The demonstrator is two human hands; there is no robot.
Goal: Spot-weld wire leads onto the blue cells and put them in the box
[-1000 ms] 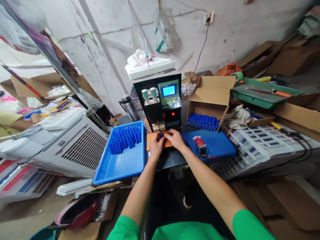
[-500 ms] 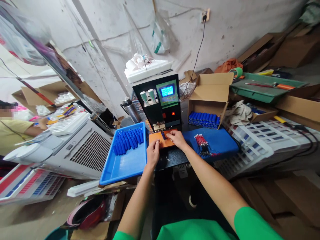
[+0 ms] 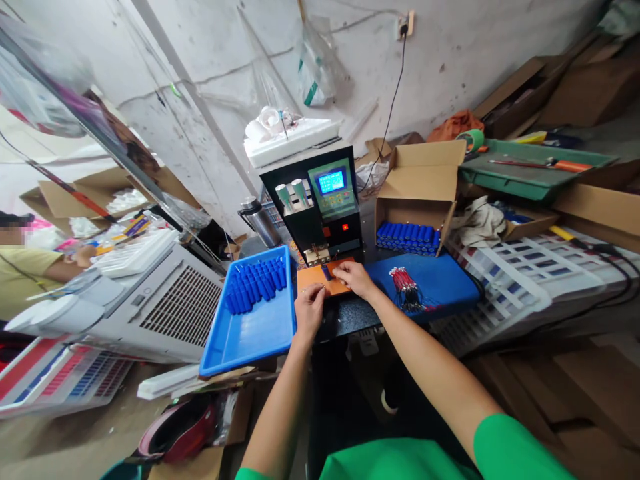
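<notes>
A blue cylindrical battery cell (image 3: pixel 327 272) rests on the orange board (image 3: pixel 306 278) at the foot of a black spot welder (image 3: pixel 300 235). My right hand (image 3: pixel 354 277) has its fingertips closed against the cell's right side. In front of the cell, my left hand (image 3: pixel 309 308) is pinched over the board's near edge. Whatever lies between its fingertips is too small to make out. To the left, a blue tray (image 3: pixel 250 339) carries many upright blue cells (image 3: pixel 257 283). A bundle of red and black wires (image 3: pixel 404 290) lies on a blue pad (image 3: pixel 445 280) to the right.
An open cardboard box (image 3: pixel 425 177) with stacked blue cells stands behind the pad. A steel flask (image 3: pixel 260 220) is left of the welder. A green tray (image 3: pixel 535 175) and white plastic crate (image 3: pixel 520 277) are at the right. Another person (image 3: pixel 30 273) sits at far left.
My left hand has shifted slightly right and closer to the cell, its fingers now bunched forward. My right hand stays by the cell. The camera view has moved slightly.
</notes>
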